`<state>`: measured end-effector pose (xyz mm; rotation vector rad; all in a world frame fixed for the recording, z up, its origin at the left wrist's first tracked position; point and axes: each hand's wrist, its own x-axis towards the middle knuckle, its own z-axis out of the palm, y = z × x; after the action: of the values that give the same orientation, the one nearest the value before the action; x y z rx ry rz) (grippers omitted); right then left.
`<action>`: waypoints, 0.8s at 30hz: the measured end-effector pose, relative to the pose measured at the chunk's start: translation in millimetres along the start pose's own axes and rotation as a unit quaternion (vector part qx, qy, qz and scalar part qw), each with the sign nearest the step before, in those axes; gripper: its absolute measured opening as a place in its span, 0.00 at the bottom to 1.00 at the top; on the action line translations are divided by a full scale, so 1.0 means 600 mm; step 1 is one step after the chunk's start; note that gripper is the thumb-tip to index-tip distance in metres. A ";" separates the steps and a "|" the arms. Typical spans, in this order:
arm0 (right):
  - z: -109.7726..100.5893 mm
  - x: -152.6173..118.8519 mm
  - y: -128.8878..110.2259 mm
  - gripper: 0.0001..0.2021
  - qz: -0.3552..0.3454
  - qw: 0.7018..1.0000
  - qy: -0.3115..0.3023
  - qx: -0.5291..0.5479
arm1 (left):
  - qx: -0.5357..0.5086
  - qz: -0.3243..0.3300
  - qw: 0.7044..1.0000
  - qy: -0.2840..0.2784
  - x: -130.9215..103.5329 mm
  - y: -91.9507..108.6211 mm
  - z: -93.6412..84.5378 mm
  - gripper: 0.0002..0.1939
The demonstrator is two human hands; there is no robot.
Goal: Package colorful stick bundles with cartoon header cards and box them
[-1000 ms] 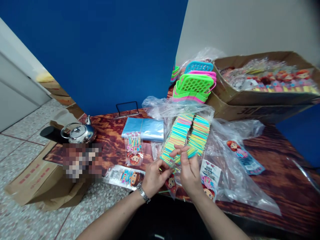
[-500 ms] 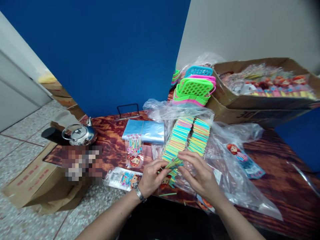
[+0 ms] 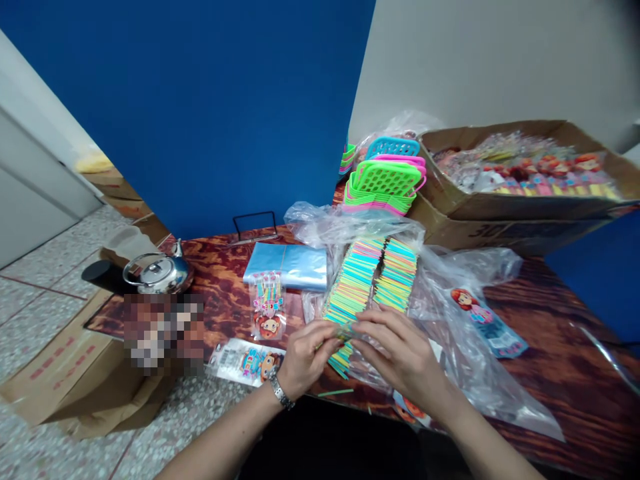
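Here we are, up at the person's head, a single view looking forward and steeply down across the surface (image 3: 215, 267). The left grip (image 3: 305, 357) and right grip (image 3: 407, 353) sit close in, low and about mid-frame. Beyond them the view reaches a blue panel (image 3: 225, 120) on the far side, a carton (image 3: 515, 208) far right, and the floor (image 3: 50, 250) at left.

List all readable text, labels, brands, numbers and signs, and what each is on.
"STICK": white packet, left of the hands.
"3D" or "30", can't tell which; rest blurred: cardboard box.
Red marks, unreadable: brown carton.
Lettering too small or blurred: clear packet, blue packet.
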<state>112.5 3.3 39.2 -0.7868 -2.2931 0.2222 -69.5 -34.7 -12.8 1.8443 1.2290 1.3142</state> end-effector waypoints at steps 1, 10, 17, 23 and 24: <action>0.003 0.002 0.000 0.06 -0.004 1.000 -0.011 0.000 | 0.001 0.003 1.000 0.000 0.001 0.003 0.001 0.10; -0.009 -0.010 0.012 0.17 0.113 0.992 -0.033 0.041 | 0.061 -0.126 0.983 0.119 0.019 -0.042 -0.080 0.09; -0.018 -0.117 0.124 0.15 0.205 0.972 -0.065 -0.096 | 0.154 -0.252 0.950 0.099 0.031 -0.182 -0.173 0.11; -0.043 -0.200 0.177 0.19 0.325 0.889 -0.201 -0.252 | 0.256 -0.247 0.930 0.088 0.039 -0.200 -0.167 0.13; -0.043 -0.207 0.179 0.20 0.338 0.880 -0.218 -0.251 | 0.291 -0.239 0.923 0.083 0.040 -0.200 -0.166 0.14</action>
<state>252.6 13.9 -49.8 -1.9827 -2.4157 0.1136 -202.2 31.5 -66.0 1.6382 2.1789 0.8942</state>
